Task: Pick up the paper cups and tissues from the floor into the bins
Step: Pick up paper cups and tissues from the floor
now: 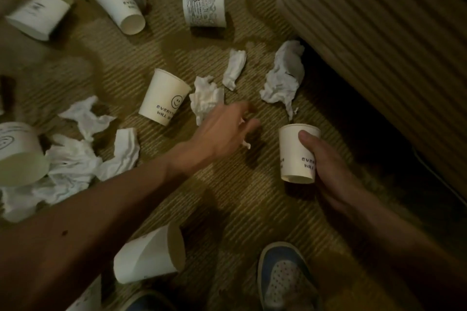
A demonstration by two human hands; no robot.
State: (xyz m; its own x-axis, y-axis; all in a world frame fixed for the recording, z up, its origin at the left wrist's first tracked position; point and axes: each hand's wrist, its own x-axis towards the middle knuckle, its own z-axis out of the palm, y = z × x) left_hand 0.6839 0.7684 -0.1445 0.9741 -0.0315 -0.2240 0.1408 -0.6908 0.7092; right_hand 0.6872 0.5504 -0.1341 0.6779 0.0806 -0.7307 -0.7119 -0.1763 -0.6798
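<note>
Beyond the left grip (pixel 227 129) lies a tissue (pixel 206 100); right grip (pixel 326 159) holds cup (pixel 293 151).

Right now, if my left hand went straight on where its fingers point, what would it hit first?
Probably the large crumpled white tissue by the striped sofa base; depth is unclear.

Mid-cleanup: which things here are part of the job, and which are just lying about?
Job: cup in right hand's grip; smiley cup; tipped cup; tissue by left hand; big tissue.
Lying about: shoe; ribbed upholstered furniture.
</note>
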